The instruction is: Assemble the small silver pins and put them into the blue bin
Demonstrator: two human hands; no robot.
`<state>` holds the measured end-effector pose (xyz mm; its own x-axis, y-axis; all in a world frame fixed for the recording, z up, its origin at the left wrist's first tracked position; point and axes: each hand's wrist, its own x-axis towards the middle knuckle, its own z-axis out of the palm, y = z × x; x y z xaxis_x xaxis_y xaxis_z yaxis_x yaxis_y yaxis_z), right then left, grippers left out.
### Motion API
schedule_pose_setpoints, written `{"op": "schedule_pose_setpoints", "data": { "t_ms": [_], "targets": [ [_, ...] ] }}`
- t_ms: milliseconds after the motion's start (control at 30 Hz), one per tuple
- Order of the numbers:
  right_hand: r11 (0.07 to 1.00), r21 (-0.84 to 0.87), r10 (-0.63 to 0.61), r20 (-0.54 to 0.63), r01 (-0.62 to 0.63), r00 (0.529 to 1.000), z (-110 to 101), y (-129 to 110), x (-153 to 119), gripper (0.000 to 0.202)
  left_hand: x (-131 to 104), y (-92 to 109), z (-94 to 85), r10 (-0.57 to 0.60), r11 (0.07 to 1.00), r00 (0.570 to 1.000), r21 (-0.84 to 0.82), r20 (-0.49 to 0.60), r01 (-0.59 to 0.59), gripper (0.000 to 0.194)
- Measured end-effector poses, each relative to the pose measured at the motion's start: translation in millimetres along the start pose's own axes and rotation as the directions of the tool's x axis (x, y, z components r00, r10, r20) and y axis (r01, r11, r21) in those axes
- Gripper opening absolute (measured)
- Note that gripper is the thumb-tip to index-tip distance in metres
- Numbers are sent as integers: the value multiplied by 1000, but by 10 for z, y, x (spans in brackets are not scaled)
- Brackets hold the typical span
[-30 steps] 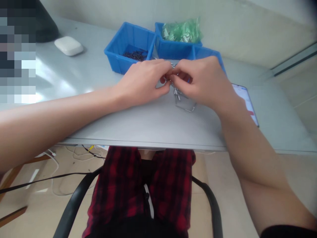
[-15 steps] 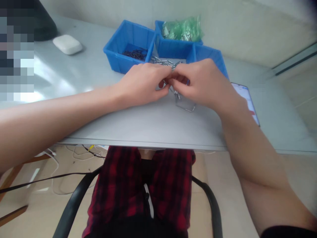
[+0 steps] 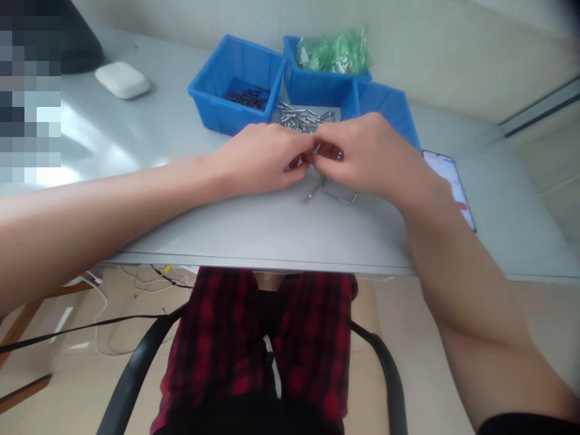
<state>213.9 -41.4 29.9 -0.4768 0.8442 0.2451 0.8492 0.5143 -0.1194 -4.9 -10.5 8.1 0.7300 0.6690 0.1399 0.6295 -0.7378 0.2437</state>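
Observation:
Fingertips of my left hand and my right hand meet in a pinch over the table, close in front of a heap of silver metal pins. What the fingers pinch is small and mostly hidden by them. A blurred thin metal piece shows just below the fingertips. Beside it, under my right hand, a shiny thin-edged piece lies on the table, partly covered by the hand.
A blue bin with dark screws stands behind my left hand. Another blue bin holds green plastic bags. A phone lies right, a white case left. The table edge runs before my lap.
Both hands have shifted slightly, with the fingertips a little lower, and more of the silver heap shows behind them. A blurred thin metal piece now appears below the fingers.

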Motion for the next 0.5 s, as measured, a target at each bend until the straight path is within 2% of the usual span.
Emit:
{"op": "schedule_pose_setpoints", "data": {
  "t_ms": [133, 200, 300, 367, 500],
  "targets": [
    [998, 45, -30, -66, 33, 997, 2, 75, -4, 14, -30, -6, 108, 61, 996, 994, -67, -87, -66, 50],
    [997, 73, -29, -106, 37, 994, 0, 103, 7, 10, -55, -29, 199, 124, 989, 983, -69, -132, -134, 70],
    [998, 68, 13, -98, -7, 995, 3, 107, 36, 21, -82, -74, 315, 182, 981, 972, -45, -148, -190, 92],
    [998, 45, 55, -83, -51, 995, 8, 99, 48, 26, -85, -102, 356, 194, 980, 971, -27, -138, -199, 89],
    [998, 61, 17, -174, -6, 985, 2, 120, 37, 20, -61, -136, 350, 232, 973, 967, 18, -108, -231, 55]
  ]
}}
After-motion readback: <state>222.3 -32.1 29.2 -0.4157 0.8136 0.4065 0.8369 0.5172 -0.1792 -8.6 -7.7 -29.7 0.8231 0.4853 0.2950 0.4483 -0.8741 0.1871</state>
